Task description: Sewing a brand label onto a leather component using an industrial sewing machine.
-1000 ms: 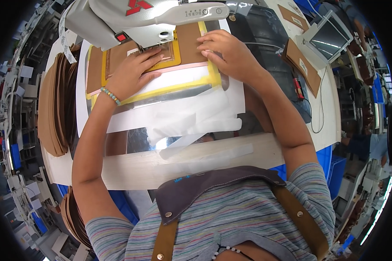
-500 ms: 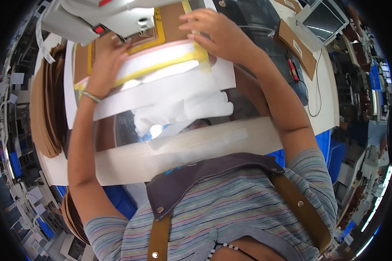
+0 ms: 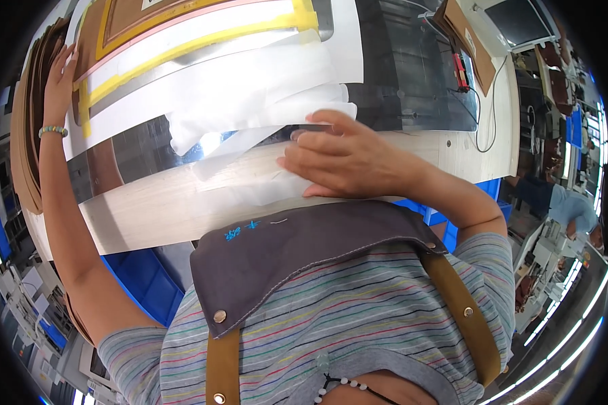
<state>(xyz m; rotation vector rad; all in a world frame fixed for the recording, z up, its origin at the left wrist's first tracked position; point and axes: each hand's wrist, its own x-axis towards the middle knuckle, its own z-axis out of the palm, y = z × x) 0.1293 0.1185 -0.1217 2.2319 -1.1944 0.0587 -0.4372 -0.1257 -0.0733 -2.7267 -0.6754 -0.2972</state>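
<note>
The left arm is extending well forward along the person's left side, its elbow barely bending, and the left hand is pointing away from the body, fingers parting. The right arm is bending sharply; the right hand is hovering before the torso, fingers loosely curling leftward.

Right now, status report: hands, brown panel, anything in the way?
Left hand beside brown stack, grip unclear. Right hand half-curled above pale table, apparently empty. Yellow-framed brown panel partly out of view. Rumpled white sheets in front.
</note>
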